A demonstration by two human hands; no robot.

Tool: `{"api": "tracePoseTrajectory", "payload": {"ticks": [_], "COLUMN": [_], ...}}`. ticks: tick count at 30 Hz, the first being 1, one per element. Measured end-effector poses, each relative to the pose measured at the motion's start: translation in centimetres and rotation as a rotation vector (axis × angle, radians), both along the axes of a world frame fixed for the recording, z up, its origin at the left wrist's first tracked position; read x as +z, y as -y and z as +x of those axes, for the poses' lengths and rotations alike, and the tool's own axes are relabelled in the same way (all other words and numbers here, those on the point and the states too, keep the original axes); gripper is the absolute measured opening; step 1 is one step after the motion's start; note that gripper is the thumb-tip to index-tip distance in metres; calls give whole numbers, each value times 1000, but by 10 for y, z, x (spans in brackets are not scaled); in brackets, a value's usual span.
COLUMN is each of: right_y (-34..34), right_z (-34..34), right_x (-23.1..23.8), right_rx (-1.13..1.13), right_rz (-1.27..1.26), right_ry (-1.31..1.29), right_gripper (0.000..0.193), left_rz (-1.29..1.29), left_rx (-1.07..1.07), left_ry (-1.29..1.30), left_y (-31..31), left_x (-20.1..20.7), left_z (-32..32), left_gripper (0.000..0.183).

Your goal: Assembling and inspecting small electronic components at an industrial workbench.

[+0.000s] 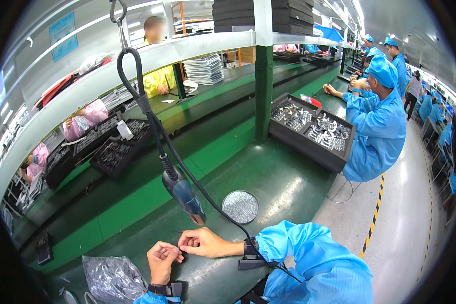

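Note:
Low in the view, my left hand and my right hand meet fingertip to fingertip above the green bench. Both are closed in a pinch. Whatever lies between the fingertips is too small to make out. Beyond my right hand rests a round dish filled with many small, shiny pieces. A dark handheld power driver hangs on a cable just above and beyond my hands. Beside my left wrist lies a crumpled clear plastic bag. Each wrist wears a black strap with a small box.
The driver's black cord crosses over my right forearm. A black divided tray of small parts sits beyond, next to a co-worker in blue. A green post rises from the bench edge. Dark trays stand across the line.

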State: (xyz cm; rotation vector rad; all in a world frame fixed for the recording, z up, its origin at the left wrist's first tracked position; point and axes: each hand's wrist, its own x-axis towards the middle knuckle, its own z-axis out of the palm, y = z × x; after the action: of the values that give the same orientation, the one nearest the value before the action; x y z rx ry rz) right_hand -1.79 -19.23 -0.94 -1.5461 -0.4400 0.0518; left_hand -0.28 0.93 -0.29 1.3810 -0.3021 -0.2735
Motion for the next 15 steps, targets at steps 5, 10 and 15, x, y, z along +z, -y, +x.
{"api": "tracePoseTrajectory", "payload": {"ticks": [5,10,15], "right_y": [-3,0,0], "right_z": [2,3,2], "right_x": [-6,-4,-3], "right_rx": [7,14,24], "right_rz": [46,31,1], "right_ry": [10,2,-32], "right_gripper": [11,12,13], "left_rz": [-2,-12,41], "left_rx": [33,11,22], "left_ry": [-17,-21,8], "left_y": [1,1,3], "left_x": [2,2,6], "left_z": [-1,-1,-4], "left_gripper": [10,10,9]}}
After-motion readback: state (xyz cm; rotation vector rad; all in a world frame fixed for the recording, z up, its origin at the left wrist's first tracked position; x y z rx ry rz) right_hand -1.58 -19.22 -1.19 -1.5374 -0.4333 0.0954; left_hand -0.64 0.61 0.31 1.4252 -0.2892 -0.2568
